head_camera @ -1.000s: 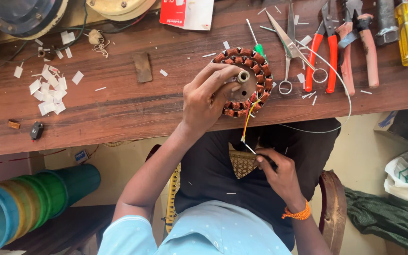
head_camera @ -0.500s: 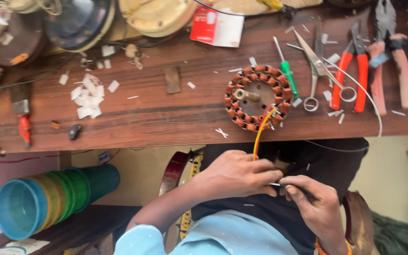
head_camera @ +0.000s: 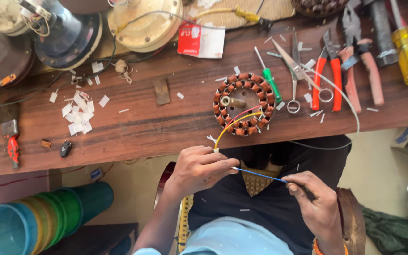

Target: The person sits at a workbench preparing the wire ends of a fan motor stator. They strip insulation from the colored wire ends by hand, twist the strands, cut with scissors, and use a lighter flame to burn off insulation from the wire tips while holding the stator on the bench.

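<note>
A round stator with copper-coloured coils [head_camera: 244,104] lies on the wooden workbench [head_camera: 166,127] near its front edge. Yellow and red wires [head_camera: 234,123] run from it down to my left hand [head_camera: 200,170], which pinches their ends below the bench edge. My right hand [head_camera: 315,208] grips the far end of a thin blue wire [head_camera: 259,174] stretched between both hands over my lap.
Scissors [head_camera: 293,71], red-handled pliers [head_camera: 329,71], a green screwdriver [head_camera: 269,80] and a yellow-handled screwdriver [head_camera: 407,52] lie right of the stator. White paper scraps [head_camera: 79,111] and fan motor housings [head_camera: 67,33] sit at left. Stacked plastic buckets [head_camera: 38,219] stand below left.
My left hand left the stator and came down to the wire ends. Both hands now hold the blue wire stretched between them. The view shifted, showing more of the bench's left.
</note>
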Demonstrator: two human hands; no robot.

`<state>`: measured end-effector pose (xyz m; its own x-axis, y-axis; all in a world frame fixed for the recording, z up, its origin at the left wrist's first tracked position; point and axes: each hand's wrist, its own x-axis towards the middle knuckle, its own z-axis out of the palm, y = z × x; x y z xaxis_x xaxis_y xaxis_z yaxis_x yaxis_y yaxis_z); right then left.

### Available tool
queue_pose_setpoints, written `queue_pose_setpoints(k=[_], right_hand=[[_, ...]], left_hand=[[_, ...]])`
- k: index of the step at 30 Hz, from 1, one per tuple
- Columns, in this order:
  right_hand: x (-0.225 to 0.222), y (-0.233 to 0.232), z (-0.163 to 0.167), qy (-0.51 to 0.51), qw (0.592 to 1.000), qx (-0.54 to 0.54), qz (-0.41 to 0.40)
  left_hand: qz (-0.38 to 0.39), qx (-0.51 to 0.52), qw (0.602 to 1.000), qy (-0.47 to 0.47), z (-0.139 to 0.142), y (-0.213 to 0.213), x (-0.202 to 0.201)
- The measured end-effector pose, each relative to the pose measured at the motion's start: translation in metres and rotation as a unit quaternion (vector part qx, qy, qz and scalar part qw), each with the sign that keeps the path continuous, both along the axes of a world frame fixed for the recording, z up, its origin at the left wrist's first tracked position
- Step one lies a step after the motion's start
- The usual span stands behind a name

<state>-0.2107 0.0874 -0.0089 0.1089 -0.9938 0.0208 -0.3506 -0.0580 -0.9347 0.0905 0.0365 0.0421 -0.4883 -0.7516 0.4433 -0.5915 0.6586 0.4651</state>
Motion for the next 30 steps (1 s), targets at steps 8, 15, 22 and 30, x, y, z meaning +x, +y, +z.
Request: queue_pose_setpoints(k=[8, 15, 22, 30], right_hand=[[0.013, -0.013, 0.012, 0.016, 0.997, -0.074, -0.001], [0.027, -0.020, 0.014, 0.027, 0.996, -0.086, 0.005], [0.031, -0.021, 0.012, -0.017, 0.999, -0.041, -0.019], [0.018, -0.020, -0.010, -0.071, 0.995, -0.065, -0.008]], left_hand=[[0.079, 0.077, 0.994, -0.009, 0.025, 0.015, -0.003], [0.049, 0.104, 0.993, 0.024, 0.047, 0.035, -0.036], [0.058, 0.138, 0.988, 0.033, 0.013, 0.027, -0.061], [0.011, 0.102, 0.994, 0.047, 0.001, 0.022, -0.063]])
